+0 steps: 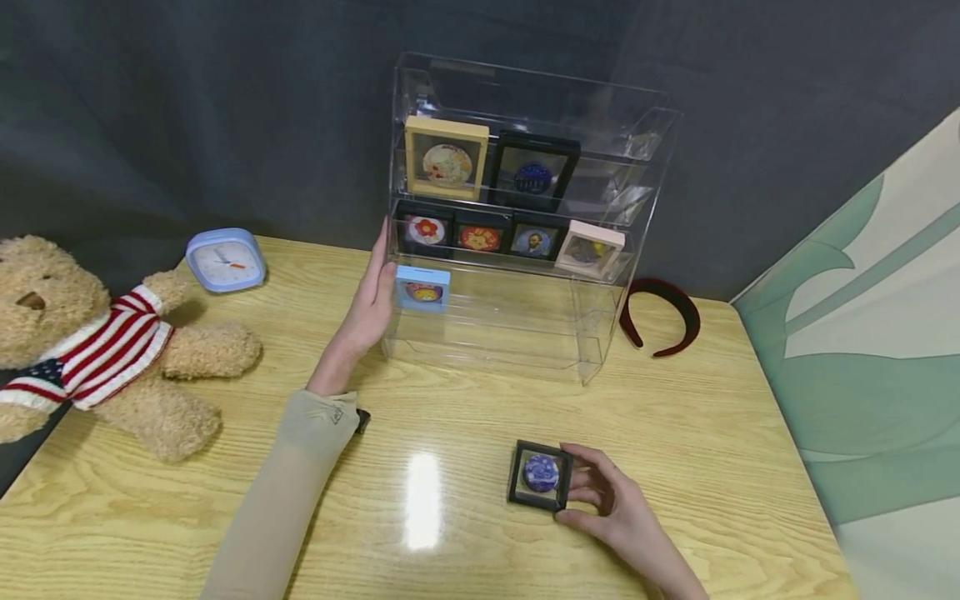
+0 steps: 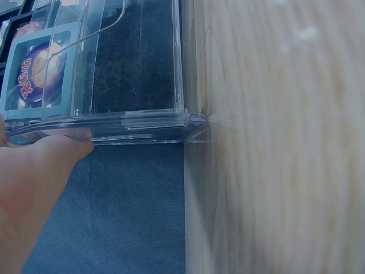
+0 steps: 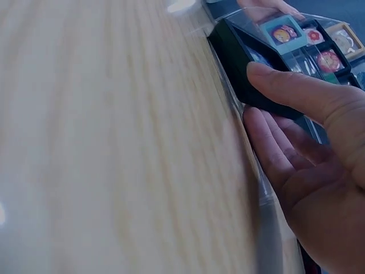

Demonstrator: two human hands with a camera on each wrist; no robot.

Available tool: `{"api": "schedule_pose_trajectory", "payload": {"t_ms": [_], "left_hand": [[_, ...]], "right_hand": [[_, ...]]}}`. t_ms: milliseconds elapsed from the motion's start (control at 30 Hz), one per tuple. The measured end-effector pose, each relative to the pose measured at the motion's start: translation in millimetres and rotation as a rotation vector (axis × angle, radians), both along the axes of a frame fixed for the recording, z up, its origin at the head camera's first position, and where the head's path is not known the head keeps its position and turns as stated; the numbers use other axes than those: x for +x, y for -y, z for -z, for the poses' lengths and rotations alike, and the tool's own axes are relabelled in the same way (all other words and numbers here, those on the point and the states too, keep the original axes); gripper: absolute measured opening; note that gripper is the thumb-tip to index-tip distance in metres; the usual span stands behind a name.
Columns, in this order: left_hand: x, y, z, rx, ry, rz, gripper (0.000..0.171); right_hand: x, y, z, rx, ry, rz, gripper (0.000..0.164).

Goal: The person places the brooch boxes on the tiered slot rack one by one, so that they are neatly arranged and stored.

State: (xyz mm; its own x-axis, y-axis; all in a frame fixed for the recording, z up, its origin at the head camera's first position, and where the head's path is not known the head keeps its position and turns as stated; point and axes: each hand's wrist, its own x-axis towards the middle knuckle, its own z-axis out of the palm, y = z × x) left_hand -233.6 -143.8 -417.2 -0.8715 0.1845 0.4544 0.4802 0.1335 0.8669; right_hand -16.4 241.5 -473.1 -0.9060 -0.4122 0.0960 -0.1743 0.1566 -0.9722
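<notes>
Near the front of the table, my right hand (image 1: 611,504) grips a small square black display frame (image 1: 513,479) by its right side, with a round blue and purple swirled badge (image 1: 542,472) inside. In the right wrist view, the thumb (image 3: 285,85) lies against its front and the fingers are behind. My left hand (image 1: 370,304) rests along the left side of a clear acrylic display rack (image 1: 510,329), fingers straight and pointing up. Just inside that side, on the lower tier, stands a light blue frame (image 1: 423,273) with a round badge.
On the upper tier stand a yellow frame (image 1: 447,125) and a larger black frame (image 1: 536,142). The middle tier holds several small black frames and a pink frame (image 1: 611,237). A teddy bear (image 1: 187,350) and blue clock (image 1: 226,260) are left; a dark red headband (image 1: 686,312) lies right.
</notes>
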Motion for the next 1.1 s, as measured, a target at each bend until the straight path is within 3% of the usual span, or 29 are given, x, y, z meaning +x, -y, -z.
{"api": "schedule_pose_trajectory", "payload": {"t_ms": [200,433,767,1033,1100], "left_hand": [[0.7,-0.9,-4.0,0.002,0.032,0.004,0.060],[21.2,-5.2,-33.4,0.017,0.057,0.019,0.059],[21.4,-6.9,-32.4,0.035,0.048,0.030,0.058],[20.3,-6.1,-30.2,0.034,0.033,0.024,0.059],[16.2,-4.4,-25.1,0.036,0.033,0.021,0.058]], "right_hand": [[-8.5,3.4,-2.5,0.001,-0.023,0.030,0.070],[-20.3,6.7,-2.3,0.021,-0.126,0.123,0.043],[-31.4,14.0,-13.6,-0.038,-0.136,0.241,0.030],[-38.4,20.0,-20.5,-0.057,-0.156,0.253,0.031],[-41.0,21.1,-22.6,-0.054,-0.166,0.255,0.031]]}}
